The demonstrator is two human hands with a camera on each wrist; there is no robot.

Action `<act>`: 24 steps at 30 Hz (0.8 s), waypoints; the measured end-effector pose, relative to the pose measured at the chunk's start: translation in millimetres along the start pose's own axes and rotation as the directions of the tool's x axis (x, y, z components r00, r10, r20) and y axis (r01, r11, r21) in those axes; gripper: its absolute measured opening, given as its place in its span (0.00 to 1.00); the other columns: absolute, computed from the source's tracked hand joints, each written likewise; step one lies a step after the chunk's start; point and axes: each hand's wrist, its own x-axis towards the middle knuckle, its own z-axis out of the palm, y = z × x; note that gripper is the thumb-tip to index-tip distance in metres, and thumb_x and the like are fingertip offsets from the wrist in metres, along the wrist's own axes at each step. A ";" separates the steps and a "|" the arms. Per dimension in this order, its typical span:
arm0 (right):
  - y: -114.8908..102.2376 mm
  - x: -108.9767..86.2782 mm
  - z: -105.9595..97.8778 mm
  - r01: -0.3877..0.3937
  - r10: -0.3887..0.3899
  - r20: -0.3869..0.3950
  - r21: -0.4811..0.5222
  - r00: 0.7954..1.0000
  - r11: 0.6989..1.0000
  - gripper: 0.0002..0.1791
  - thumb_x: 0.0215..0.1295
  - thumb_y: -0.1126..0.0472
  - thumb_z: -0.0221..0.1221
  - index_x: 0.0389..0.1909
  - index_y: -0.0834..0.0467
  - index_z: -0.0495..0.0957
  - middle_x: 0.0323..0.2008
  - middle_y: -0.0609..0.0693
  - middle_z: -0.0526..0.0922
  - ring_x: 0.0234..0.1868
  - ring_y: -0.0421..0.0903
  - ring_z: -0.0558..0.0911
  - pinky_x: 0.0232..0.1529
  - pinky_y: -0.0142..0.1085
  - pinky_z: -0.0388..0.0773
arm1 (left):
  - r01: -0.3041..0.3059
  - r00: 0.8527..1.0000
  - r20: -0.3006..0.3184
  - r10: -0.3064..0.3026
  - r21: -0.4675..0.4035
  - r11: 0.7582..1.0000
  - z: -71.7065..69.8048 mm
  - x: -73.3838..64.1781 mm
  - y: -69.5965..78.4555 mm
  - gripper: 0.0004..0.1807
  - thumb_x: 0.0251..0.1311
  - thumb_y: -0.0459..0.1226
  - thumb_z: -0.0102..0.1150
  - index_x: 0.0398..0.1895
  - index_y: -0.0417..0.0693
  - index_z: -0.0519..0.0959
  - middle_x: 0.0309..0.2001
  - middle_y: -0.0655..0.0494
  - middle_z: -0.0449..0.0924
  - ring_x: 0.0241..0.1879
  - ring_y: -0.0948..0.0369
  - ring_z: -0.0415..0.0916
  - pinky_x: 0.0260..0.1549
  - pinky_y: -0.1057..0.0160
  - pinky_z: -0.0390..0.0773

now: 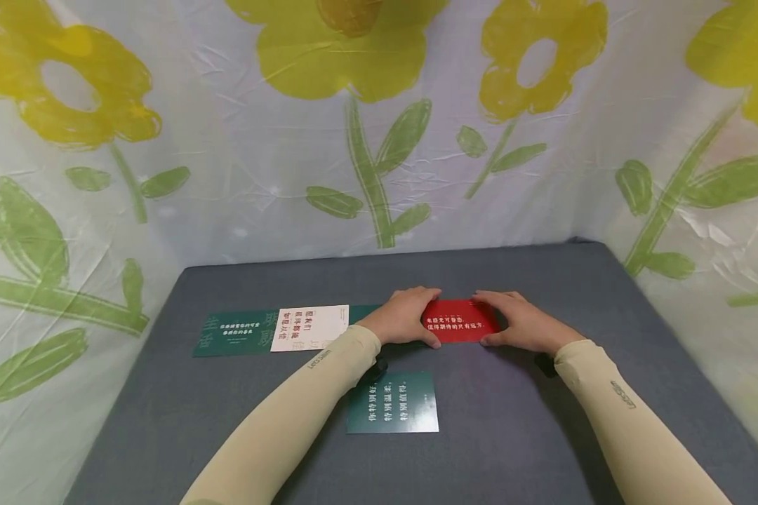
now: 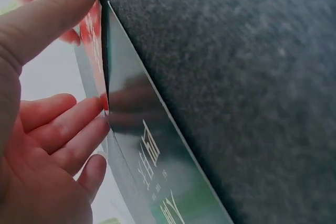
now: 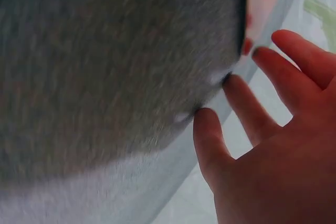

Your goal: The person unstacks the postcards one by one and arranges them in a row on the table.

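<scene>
Red card (image 1: pixel 456 320) beside green card (image 1: pixel 361 313)

We see a grey table (image 1: pixel 493 435) running down to 6 o'clock, its far edge meeting a pale curtain (image 1: pixel 227 84) that wraps round from 9 through 12 to 3 o'clock. On the curtain we find printed yellow flowers: a large one (image 1: pixel 347 63) with a brownish centre at 12, a white-centred one (image 1: pixel 537 62) between 1 and 2, another white-centred one (image 1: pixel 69 84) at 10, and a cropped one (image 1: pixel 754 70) at 2. We note green stems and leaves beneath them, with a thick stem (image 1: pixel 57 305) near 9.
</scene>
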 end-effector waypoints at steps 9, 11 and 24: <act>-34.6 -9.3 18.5 0.066 -0.074 -0.133 -0.065 0.988 0.996 0.50 0.64 0.47 0.74 0.82 0.58 0.64 0.84 0.59 0.63 0.77 0.66 0.67 0.67 0.72 0.75 | -0.026 0.995 -0.102 0.022 -0.040 0.999 -19.7 -44.8 -2.9 0.58 0.60 0.60 0.76 0.88 0.56 0.57 0.85 0.54 0.61 0.85 0.53 0.57 0.85 0.42 0.55; -49.5 -14.2 28.9 0.092 -0.106 -0.148 -0.098 0.983 0.991 0.50 0.63 0.47 0.75 0.82 0.58 0.65 0.83 0.58 0.65 0.78 0.66 0.68 0.68 0.76 0.71 | -0.025 0.993 -0.117 0.019 -0.048 0.999 -23.0 -62.1 -5.3 0.57 0.61 0.60 0.76 0.88 0.56 0.57 0.85 0.55 0.62 0.85 0.54 0.57 0.85 0.43 0.55; -125.8 -36.2 82.3 0.198 -0.197 0.021 -0.144 0.980 0.970 0.56 0.53 0.35 0.80 0.80 0.51 0.70 0.79 0.51 0.72 0.78 0.56 0.71 0.75 0.69 0.67 | 0.017 1.000 -0.021 -0.017 -0.015 1.000 0.4 -167.9 -34.5 0.59 0.56 0.63 0.79 0.86 0.52 0.62 0.82 0.56 0.67 0.80 0.55 0.66 0.80 0.47 0.67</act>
